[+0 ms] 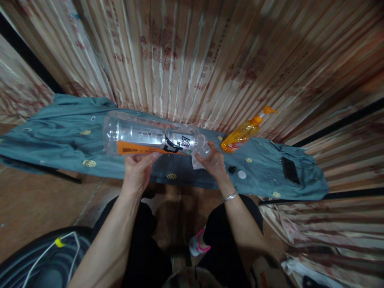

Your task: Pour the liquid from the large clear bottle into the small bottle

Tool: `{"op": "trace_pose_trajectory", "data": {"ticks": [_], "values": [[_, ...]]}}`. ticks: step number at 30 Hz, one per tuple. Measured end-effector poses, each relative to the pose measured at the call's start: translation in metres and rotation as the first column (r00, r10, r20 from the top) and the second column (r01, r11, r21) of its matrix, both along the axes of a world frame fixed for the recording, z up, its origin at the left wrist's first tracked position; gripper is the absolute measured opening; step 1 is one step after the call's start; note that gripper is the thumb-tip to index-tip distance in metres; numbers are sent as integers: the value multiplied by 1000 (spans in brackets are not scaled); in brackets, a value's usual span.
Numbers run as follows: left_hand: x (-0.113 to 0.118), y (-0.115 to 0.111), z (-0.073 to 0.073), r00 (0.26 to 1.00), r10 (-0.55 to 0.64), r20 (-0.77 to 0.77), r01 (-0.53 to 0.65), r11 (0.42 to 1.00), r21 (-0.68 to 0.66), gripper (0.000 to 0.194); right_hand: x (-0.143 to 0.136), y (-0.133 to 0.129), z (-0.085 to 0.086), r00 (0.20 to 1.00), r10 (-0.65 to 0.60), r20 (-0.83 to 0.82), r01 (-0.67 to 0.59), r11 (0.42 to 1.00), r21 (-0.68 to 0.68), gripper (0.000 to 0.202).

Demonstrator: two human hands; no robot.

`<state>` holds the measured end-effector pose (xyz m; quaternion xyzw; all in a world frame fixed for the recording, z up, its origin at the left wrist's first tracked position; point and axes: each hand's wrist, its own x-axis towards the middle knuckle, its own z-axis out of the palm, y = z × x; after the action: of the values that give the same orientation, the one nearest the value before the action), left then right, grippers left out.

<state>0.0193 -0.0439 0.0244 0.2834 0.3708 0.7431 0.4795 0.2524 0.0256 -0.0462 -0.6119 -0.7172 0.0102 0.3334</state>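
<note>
A large clear plastic bottle [141,134] with an orange and silver label lies sideways in the air above the cloth-covered bench. Its body rests in my left hand [138,170], which is closed around the underside near the label. At the neck end on the right, my right hand [213,160] grips the bottle's mouth. Just below that neck shows a piece of white tissue [197,163], partly hidden by my right hand. On the cloth to the right of my right hand sit a small black cap [232,169] and a white round cap [241,175].
An orange pump bottle [241,135] stands on the teal patterned cloth [171,170]. A dark phone [290,170] lies at the bench's right end. Ribbed, printed sheeting [192,56] rises directly behind. A black basin [51,260] with a white cord is on the floor at lower left.
</note>
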Motion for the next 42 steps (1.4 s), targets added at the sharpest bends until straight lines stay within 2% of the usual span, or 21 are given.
{"op": "trace_pose_trajectory", "data": {"ticks": [8,16,26,42], "values": [[0,1,-1,1000,3,15,-3,1000,-4,42,1,1,-2,999,-9,39,9,1000,17,52],[1,-1,3,1000,-5,-14,5,1000,-16,43,-2,-1,7,999,-34,36,36,997,-72,56],[1,-1,2,1000,6,9,-6,1000,-5,48,-1,-1,4,1000,-8,9,8,999,-31,53],[1,-1,-1,1000,-5,-5,5,1000,-12,39,0,-1,2,1000,-3,-7,3,1000,-23,53]]}}
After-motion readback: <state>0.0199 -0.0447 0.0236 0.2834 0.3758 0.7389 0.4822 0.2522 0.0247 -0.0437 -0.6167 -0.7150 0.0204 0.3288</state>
